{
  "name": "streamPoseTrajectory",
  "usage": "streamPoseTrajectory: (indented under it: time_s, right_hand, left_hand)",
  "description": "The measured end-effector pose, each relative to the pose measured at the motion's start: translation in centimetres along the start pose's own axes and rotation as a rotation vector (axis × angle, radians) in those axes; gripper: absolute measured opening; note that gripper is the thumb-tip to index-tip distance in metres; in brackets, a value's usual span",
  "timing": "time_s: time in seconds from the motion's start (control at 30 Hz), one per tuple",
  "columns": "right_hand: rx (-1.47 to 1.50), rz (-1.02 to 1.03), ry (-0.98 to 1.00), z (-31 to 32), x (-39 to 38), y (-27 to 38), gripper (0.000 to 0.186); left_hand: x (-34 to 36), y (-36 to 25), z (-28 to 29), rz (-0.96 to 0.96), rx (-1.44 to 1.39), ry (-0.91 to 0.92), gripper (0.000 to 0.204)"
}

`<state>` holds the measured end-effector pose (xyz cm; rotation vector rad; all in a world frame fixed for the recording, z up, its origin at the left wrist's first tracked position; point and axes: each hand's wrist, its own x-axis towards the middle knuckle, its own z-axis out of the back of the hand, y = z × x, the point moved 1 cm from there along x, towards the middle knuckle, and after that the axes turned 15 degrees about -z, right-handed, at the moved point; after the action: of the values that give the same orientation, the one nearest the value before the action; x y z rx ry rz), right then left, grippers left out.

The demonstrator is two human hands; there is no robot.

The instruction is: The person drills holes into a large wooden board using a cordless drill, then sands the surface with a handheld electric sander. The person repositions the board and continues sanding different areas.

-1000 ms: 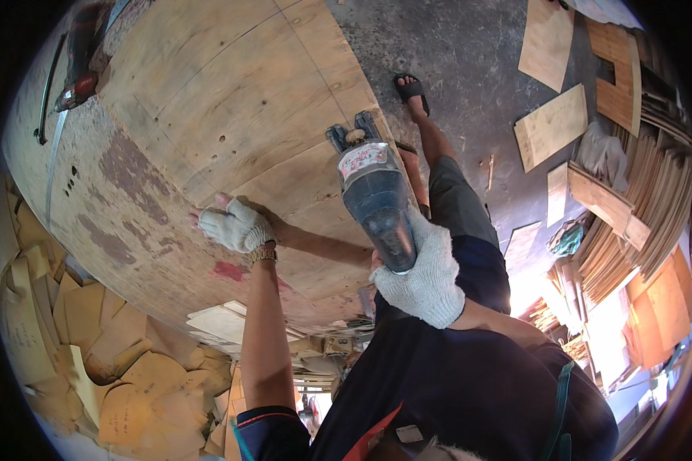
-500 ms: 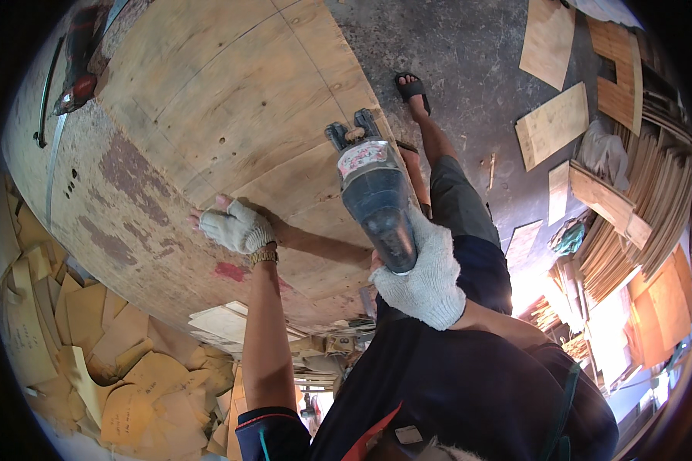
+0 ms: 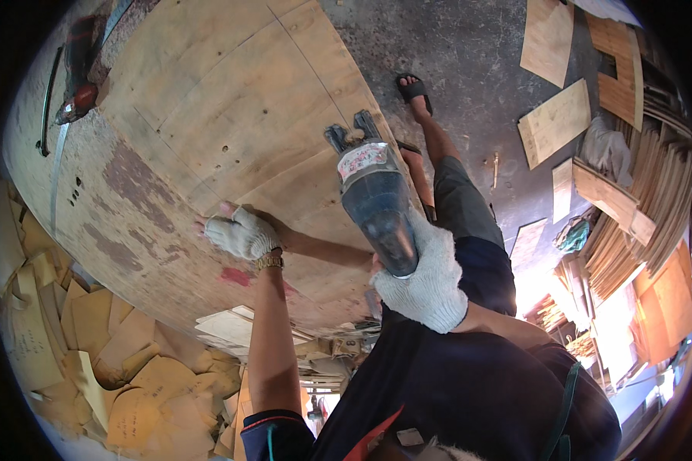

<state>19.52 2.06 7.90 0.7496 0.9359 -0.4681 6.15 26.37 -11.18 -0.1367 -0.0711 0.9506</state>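
My right hand [image 3: 427,280], in a white knit glove, is wrapped around the rear body of a dark jigsaw [image 3: 377,207] with a pale label on top. The jigsaw's forked front rests near the right edge of a plywood sheet [image 3: 238,84], at the near end of a dark drawn line. My left hand [image 3: 242,233], in a white glove with bare fingertips, lies on the sheet's near left part with its fingers spread. It holds nothing. The jigsaw's blade is hidden beneath its body.
A dark tool with a red end [image 3: 77,100], a black rod [image 3: 48,100] and a thin metal strip [image 3: 57,173] lie on the worn tabletop [image 3: 123,184]. Yellowish cut sheets [image 3: 154,392] are heaped at the lower left. Stacked boards [image 3: 646,200] stand right; loose panels [image 3: 553,123] lie on the floor.
The whole view has shifted slightly. My left hand stays flat on the sheet and my right hand keeps its hold on the jigsaw, with little visible movement.
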Motion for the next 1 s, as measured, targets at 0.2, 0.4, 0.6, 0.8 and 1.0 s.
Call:
streamPoseTrajectory:
  time_s: [0.2, 0.4, 0.6, 0.8, 1.0]
  right_hand:
    - [0.035, 0.004, 0.035, -0.2, 0.4, -0.4, 0.056]
    - [-0.037, 0.086, -0.044, -0.2, 0.2, -0.3, 0.061]
    - [-0.062, 0.01, -0.015, -0.2, 0.0, -0.1, 0.063]
    - [-0.007, 0.067, -0.02, -0.1, 0.2, 0.1, 0.059]
    - [0.073, 0.043, 0.063, 0.0, 0.8, 0.2, 0.048]
  left_hand:
    - [-0.1, -0.2, 0.2, 0.002, -0.007, 0.013, 0.082]
    - [0.0, -0.3, 0.3, 0.027, -0.009, 0.049, 0.084]
    - [0.1, -0.7, 0.9, 0.044, -0.059, 0.063, 0.084]
    - [0.1, -0.7, 0.9, 0.024, -0.06, 0.068, 0.084]
    - [0.0, 0.3, 0.5, 0.012, -0.04, 0.069, 0.083]
